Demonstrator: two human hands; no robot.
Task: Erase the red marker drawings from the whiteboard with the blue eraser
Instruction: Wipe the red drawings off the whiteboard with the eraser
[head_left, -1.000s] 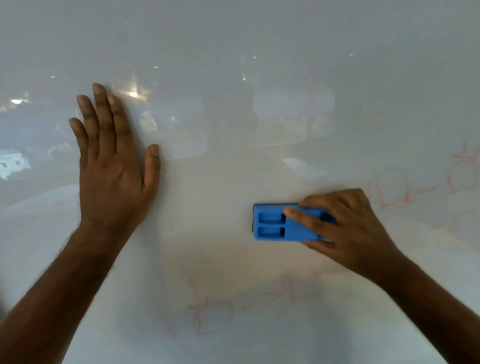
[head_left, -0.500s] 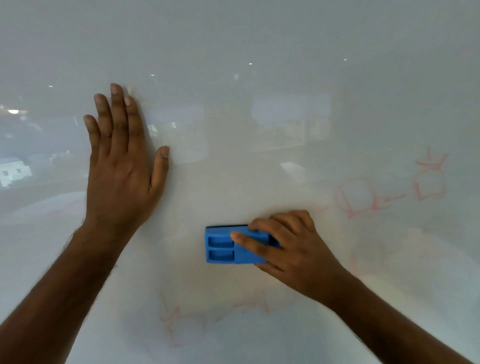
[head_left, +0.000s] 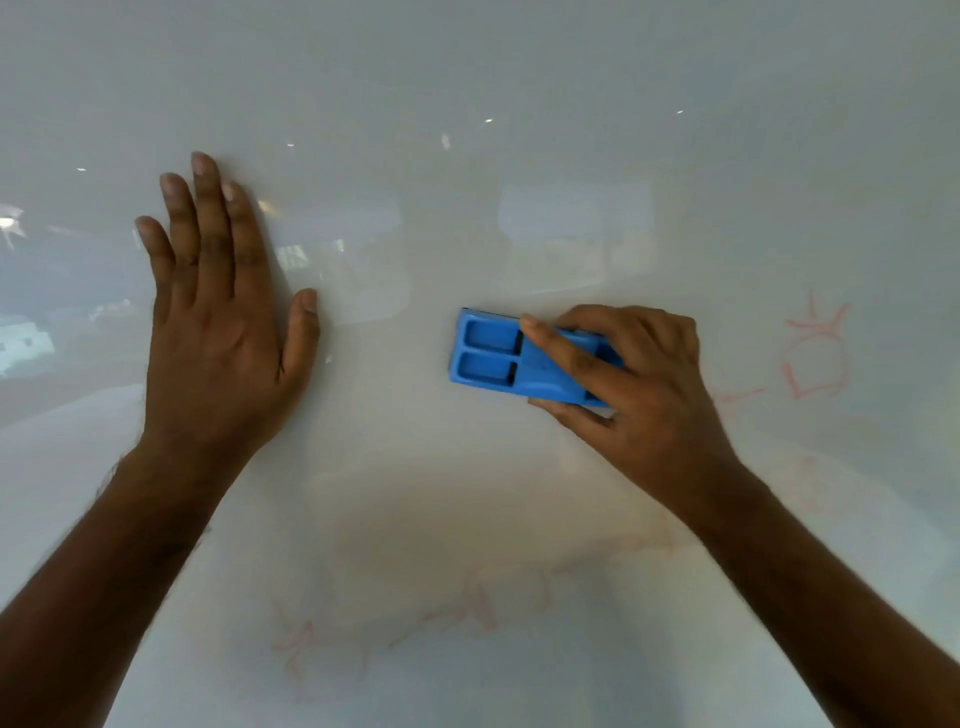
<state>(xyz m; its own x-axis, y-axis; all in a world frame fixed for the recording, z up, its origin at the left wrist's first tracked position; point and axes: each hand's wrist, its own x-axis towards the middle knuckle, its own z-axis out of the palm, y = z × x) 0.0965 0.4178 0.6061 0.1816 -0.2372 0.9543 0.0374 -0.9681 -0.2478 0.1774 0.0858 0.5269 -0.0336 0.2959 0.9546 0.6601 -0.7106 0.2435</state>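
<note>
A glossy whiteboard fills the whole view. My right hand grips the blue eraser and holds it flat against the board near the middle, index finger lying along its back. My left hand rests flat on the board to the left, fingers straight and together. A red marker drawing of a pentagon with rays above it shows at the right, just beyond my right hand. Fainter, partly smeared red marker lines run across the lower middle of the board.
Reflections of room lights and windows glint on the upper board. No frame or edge of the board is in view.
The eraser and my right hand swept left and down, then back right and up. My left hand stayed flat on the board. The view shifted a little.
</note>
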